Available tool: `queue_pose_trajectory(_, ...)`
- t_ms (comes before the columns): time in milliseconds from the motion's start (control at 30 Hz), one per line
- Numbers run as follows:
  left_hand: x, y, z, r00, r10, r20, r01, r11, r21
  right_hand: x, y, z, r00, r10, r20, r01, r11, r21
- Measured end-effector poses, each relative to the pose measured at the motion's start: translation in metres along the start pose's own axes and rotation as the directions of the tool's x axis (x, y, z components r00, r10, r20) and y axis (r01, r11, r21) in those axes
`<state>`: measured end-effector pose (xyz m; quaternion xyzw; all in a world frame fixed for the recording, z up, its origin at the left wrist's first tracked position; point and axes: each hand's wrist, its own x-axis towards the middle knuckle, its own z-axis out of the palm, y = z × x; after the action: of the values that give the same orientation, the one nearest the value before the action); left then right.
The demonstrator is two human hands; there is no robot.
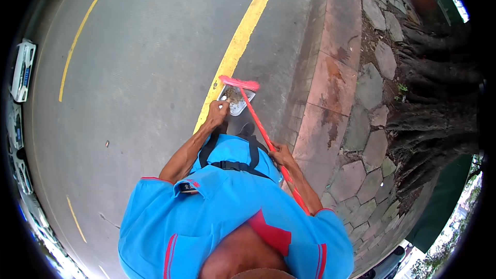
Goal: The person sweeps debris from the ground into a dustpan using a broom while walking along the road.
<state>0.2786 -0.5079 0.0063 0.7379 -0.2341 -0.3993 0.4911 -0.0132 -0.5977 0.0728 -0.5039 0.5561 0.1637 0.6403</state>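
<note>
My left hand [217,112] is closed around the white handle of a dustpan [236,109], just ahead of my feet. Brown leaf-like litter [233,94] lies in the pan. My right hand [281,155] grips the red stick of a broom [262,128], which slants from beside my right arm down to the pan. The broom's pink-red bristle head [239,82] lies across the pan's far edge, close to the yellow line.
A wide yellow line [245,33] runs along the grey road [134,72]. On the right are a reddish kerb [336,46], stone paving [369,88] and thick tree roots [434,98]. A small brown scrap [107,144] lies on the road. Parked cars [23,70] line the left.
</note>
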Motion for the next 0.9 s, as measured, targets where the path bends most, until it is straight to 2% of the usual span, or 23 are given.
queue_pose_trajectory(133, 0.025, 0.029, -0.012, 0.998, -0.052, 0.048, 0.057, 0.992, -0.112, -0.013, -0.001, 0.01, 0.999, -0.049, 0.001, 0.049, 0.996, 0.073)
queue_pose_trajectory(233, 0.043, 0.031, -0.02, 0.996, -0.028, 0.082, 0.037, 0.993, -0.111, -0.002, -0.013, 0.022, 0.996, -0.056, -0.066, 0.066, 0.984, 0.166)
queue_pose_trajectory(300, 0.055, 0.029, -0.023, 0.991, -0.011, 0.137, 0.031, 0.99, -0.14, 0.003, -0.036, 0.028, 0.983, -0.125, -0.132, 0.127, 0.992, 0.006)
queue_pose_trajectory(367, 0.068, 0.026, -0.025, 0.993, 0.027, 0.117, -0.023, 0.999, -0.035, 0.012, -0.055, 0.034, 0.98, -0.131, -0.15, 0.126, 0.991, -0.041)
queue_pose_trajectory(433, 0.078, 0.025, -0.028, 0.989, 0.041, 0.139, -0.037, 0.999, -0.03, 0.021, -0.065, 0.037, 0.976, -0.131, -0.171, 0.115, 0.988, -0.101)
queue_pose_trajectory(500, 0.089, 0.021, -0.029, 0.987, 0.056, 0.15, -0.053, 0.998, -0.027, 0.038, -0.066, 0.04, 0.984, -0.059, -0.166, 0.053, 0.998, -0.038)
queue_pose_trajectory(600, 0.109, 0.012, -0.033, 0.99, 0.106, 0.099, -0.112, 0.992, 0.06, 0.045, -0.063, 0.033, 0.992, -0.061, -0.107, 0.066, 0.997, 0.041)
queue_pose_trajectory(633, 0.121, 0.008, -0.032, 0.99, 0.068, 0.125, -0.076, 0.995, 0.066, 0.038, -0.074, 0.027, 0.99, -0.055, -0.129, 0.061, 0.997, 0.042)
queue_pose_trajectory(667, 0.123, 0.0, -0.032, 0.989, 0.014, 0.145, -0.026, 0.996, 0.083, 0.026, -0.078, 0.027, 0.991, -0.006, -0.131, 0.021, 0.993, 0.119)
queue_pose_trajectory(800, 0.125, 0.029, -0.029, 0.988, 0.024, 0.152, -0.029, 0.999, 0.029, 0.023, -0.09, 0.014, 0.993, 0.05, -0.102, -0.018, 0.956, 0.294)
queue_pose_trajectory(900, 0.137, 0.027, -0.027, 0.992, 0.025, 0.124, -0.028, 0.999, 0.023, 0.039, -0.101, -0.005, 0.993, 0.023, -0.113, 0.016, 0.944, 0.33)
